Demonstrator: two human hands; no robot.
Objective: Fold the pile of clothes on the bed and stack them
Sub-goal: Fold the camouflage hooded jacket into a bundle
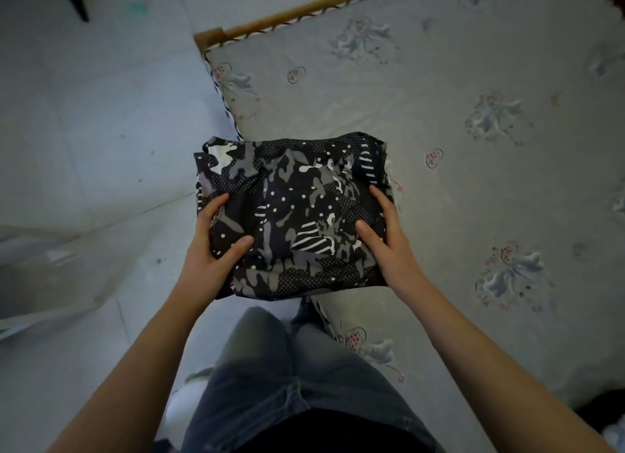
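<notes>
Fingers (pixel 378 195) partly beneath folded garment (pixel 291 216)

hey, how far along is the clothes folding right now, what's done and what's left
Done: one dark patterned garment is already folded into a compact bundle. In hand: the left hand and right hand grip its two sides, holding it over the corner of the bed. Left: setting it down. No stack or remaining pile shows in this view, so how much is left cannot be told.

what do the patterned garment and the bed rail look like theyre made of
Folded garment: thin woven cloth, probably light synthetic or cotton; it creases softly and shows a faint sheen. Bed rail: likely wood with a smooth brown finish, judging by its colour and squared corner.
</notes>
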